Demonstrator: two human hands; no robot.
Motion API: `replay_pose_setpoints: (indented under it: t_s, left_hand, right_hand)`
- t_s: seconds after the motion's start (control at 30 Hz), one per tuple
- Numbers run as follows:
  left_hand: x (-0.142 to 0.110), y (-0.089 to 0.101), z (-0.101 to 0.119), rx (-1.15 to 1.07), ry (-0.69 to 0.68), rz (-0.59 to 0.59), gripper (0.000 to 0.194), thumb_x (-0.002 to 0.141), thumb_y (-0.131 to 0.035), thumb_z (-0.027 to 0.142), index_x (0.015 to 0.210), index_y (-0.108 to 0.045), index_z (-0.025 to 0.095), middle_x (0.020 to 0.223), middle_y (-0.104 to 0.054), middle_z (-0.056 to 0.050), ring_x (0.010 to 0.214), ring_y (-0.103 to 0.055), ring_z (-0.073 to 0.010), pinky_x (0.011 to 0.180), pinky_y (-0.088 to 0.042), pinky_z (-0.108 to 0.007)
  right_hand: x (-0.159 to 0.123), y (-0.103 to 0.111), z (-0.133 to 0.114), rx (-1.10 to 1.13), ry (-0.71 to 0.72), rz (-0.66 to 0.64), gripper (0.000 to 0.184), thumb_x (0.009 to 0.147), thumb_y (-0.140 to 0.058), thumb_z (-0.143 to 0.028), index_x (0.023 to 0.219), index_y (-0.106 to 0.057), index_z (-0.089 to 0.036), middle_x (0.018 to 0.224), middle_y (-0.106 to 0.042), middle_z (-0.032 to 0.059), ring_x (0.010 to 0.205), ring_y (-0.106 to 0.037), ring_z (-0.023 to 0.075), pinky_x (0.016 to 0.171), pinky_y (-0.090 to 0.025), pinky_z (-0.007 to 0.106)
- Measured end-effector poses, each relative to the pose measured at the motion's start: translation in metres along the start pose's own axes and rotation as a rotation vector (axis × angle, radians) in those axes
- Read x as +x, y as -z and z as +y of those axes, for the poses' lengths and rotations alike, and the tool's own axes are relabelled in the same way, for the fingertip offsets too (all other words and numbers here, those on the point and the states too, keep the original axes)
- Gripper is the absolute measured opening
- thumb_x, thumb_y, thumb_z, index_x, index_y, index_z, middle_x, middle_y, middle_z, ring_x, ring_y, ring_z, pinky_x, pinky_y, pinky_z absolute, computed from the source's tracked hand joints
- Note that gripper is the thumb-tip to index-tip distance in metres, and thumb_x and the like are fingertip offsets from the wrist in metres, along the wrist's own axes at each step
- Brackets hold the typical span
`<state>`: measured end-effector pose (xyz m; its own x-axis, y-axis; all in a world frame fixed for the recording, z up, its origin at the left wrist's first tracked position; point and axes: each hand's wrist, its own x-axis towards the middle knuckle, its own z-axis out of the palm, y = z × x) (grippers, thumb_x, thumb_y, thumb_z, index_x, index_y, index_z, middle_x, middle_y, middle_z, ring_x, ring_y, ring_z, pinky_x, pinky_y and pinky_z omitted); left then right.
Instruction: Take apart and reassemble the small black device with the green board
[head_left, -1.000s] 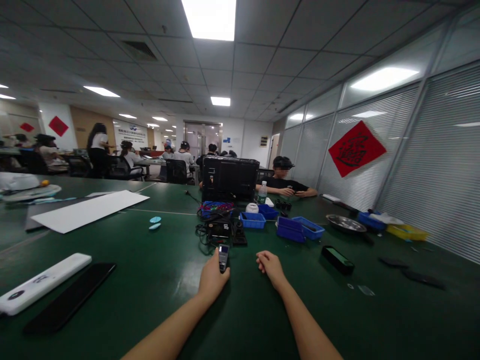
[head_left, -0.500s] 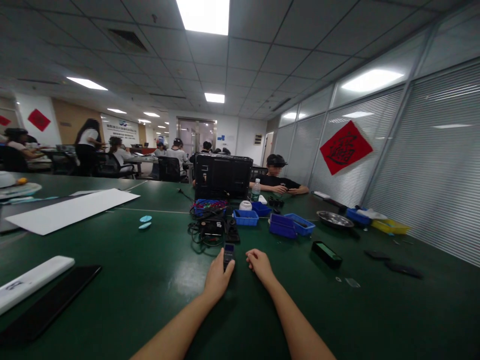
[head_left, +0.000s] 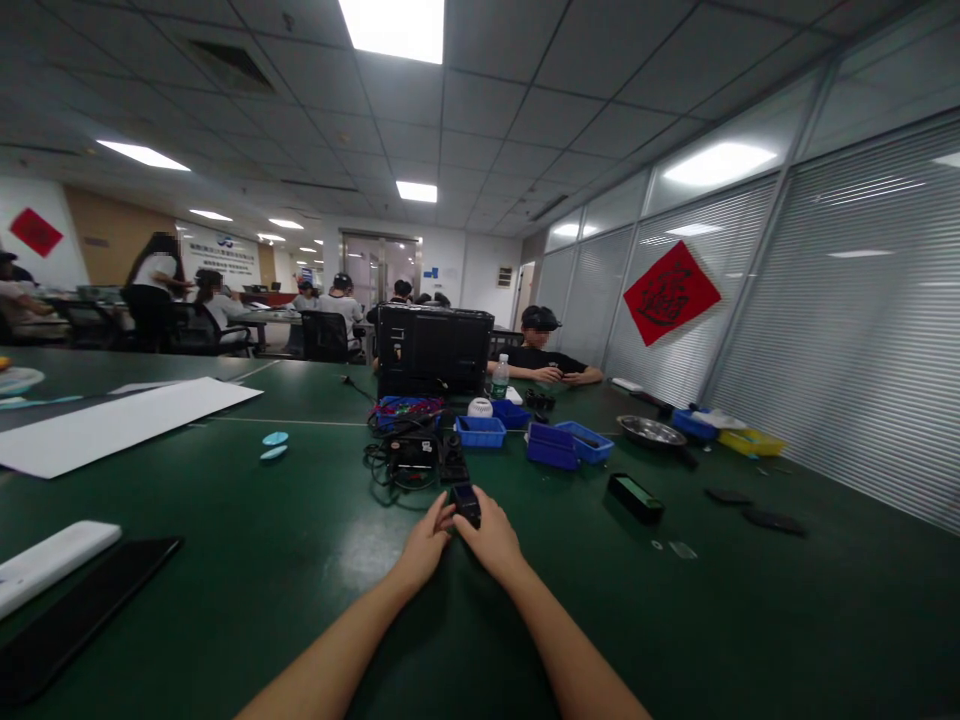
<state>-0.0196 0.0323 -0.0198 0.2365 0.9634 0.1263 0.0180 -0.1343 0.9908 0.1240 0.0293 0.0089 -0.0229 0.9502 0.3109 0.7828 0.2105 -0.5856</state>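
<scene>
Device (head_left: 466, 503) now in right hand (head_left: 496, 537), long axis forward

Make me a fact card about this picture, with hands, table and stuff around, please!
Right hand: holds a small dark device
Left hand: at the device's left side; touching is unclear
Table: green
Left on table: white sheet, two light-blue pieces
Far side: black case, bottle, seated person
Right on table: metal dish
Right wall: red sign
</scene>
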Motion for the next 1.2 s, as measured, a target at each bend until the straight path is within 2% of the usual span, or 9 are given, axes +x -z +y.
replay_pose_setpoints:
  t_s: [0.1, 0.23, 0.4, 0.63, 0.77, 0.93, 1.07, 1.13, 1.2]
  left_hand:
    - [0.001, 0.000, -0.001, -0.011, -0.003, -0.034, 0.072, 0.066, -0.039, 0.001, 0.135, -0.025, 0.018, 0.128, -0.047, -0.011, 0.104, -0.054, -0.0138, 0.092, -0.041, -0.029]
    - [-0.001, 0.000, -0.001, 0.059, -0.020, 0.005, 0.067, 0.069, -0.041, 0.004, 0.134, -0.026, 0.016, 0.119, -0.054, -0.012, 0.093, -0.058, -0.0125, 0.090, -0.042, -0.031]
    - [-0.005, 0.000, 0.004, 0.090, -0.010, 0.040, 0.064, 0.075, -0.043, 0.013, 0.135, -0.021, 0.015, 0.115, -0.056, -0.012, 0.090, -0.060, -0.0126, 0.088, -0.042, -0.030]
    - [-0.006, -0.001, 0.007, 0.103, -0.008, 0.041, 0.063, 0.075, -0.047, 0.016, 0.133, -0.024, 0.014, 0.111, -0.058, -0.013, 0.088, -0.060, -0.0141, 0.087, -0.042, -0.031]
    - [-0.006, -0.001, 0.008, 0.120, -0.006, 0.047, 0.061, 0.074, -0.048, 0.017, 0.131, -0.028, 0.012, 0.107, -0.059, -0.012, 0.086, -0.060, -0.0135, 0.085, -0.043, -0.029]
    - [-0.005, -0.001, 0.007, 0.133, -0.005, 0.050, 0.059, 0.073, -0.048, 0.014, 0.129, -0.031, 0.015, 0.102, -0.061, -0.009, 0.084, -0.060, -0.0128, 0.084, -0.043, -0.028]
    - [-0.005, -0.001, 0.007, 0.165, -0.022, 0.052, 0.057, 0.073, -0.049, 0.015, 0.127, -0.033, 0.014, 0.100, -0.061, -0.008, 0.086, -0.060, -0.0134, 0.084, -0.043, -0.028]
    - [-0.005, -0.001, 0.007, 0.172, -0.027, 0.046, 0.056, 0.073, -0.048, 0.016, 0.127, -0.033, 0.014, 0.099, -0.061, -0.008, 0.085, -0.060, -0.0134, 0.084, -0.043, -0.028]
    - [-0.005, -0.001, 0.007, 0.176, -0.032, 0.042, 0.056, 0.073, -0.048, 0.016, 0.127, -0.033, 0.013, 0.099, -0.061, -0.008, 0.084, -0.060, -0.0134, 0.084, -0.043, -0.029]
  right_hand:
    - [-0.005, 0.001, -0.005, -0.208, -0.013, -0.040, 0.065, 0.072, -0.052, -0.034, 0.132, -0.032, -0.016, 0.113, -0.055, 0.0140, 0.103, -0.050, 0.0272, 0.080, -0.039, 0.034]
    - [0.000, 0.017, 0.003, -0.320, -0.156, -0.034, 0.063, 0.073, -0.049, -0.030, 0.131, -0.031, -0.013, 0.107, -0.057, 0.0156, 0.099, -0.052, 0.0281, 0.076, -0.041, 0.035]
    - [0.007, 0.037, 0.018, -0.359, -0.293, 0.026, 0.059, 0.073, -0.048, -0.032, 0.127, -0.036, -0.009, 0.107, -0.057, 0.0175, 0.097, -0.052, 0.0304, 0.073, -0.042, 0.036]
    - [0.005, 0.032, 0.017, -0.397, -0.295, -0.007, 0.064, 0.075, -0.048, -0.037, 0.129, -0.030, -0.009, 0.115, -0.049, 0.0213, 0.102, -0.050, 0.0293, 0.076, -0.041, 0.037]
    - [0.007, 0.037, 0.014, -0.406, -0.329, 0.014, 0.060, 0.077, -0.044, -0.037, 0.129, -0.032, -0.010, 0.114, -0.050, 0.0186, 0.101, -0.051, 0.0275, 0.074, -0.042, 0.035]
    - [0.007, 0.052, 0.009, -0.353, -0.320, 0.143, 0.053, 0.081, -0.037, -0.038, 0.127, -0.036, -0.012, 0.111, -0.052, 0.0162, 0.099, -0.050, 0.0261, 0.072, -0.042, 0.034]
    - [0.006, 0.063, 0.011, -0.236, -0.300, 0.308, 0.051, 0.081, -0.037, -0.039, 0.126, -0.039, -0.015, 0.109, -0.054, 0.0139, 0.101, -0.049, 0.0268, 0.074, -0.041, 0.035]
    - [0.009, 0.066, 0.016, -0.097, -0.288, 0.415, 0.051, 0.080, -0.039, -0.040, 0.125, -0.040, -0.016, 0.111, -0.054, 0.0127, 0.102, -0.049, 0.0264, 0.076, -0.041, 0.035]
    - [0.013, 0.068, 0.022, 0.164, -0.288, 0.513, 0.048, 0.079, -0.042, -0.041, 0.120, -0.044, -0.017, 0.109, -0.055, 0.0112, 0.098, -0.051, 0.0239, 0.074, -0.043, 0.032]
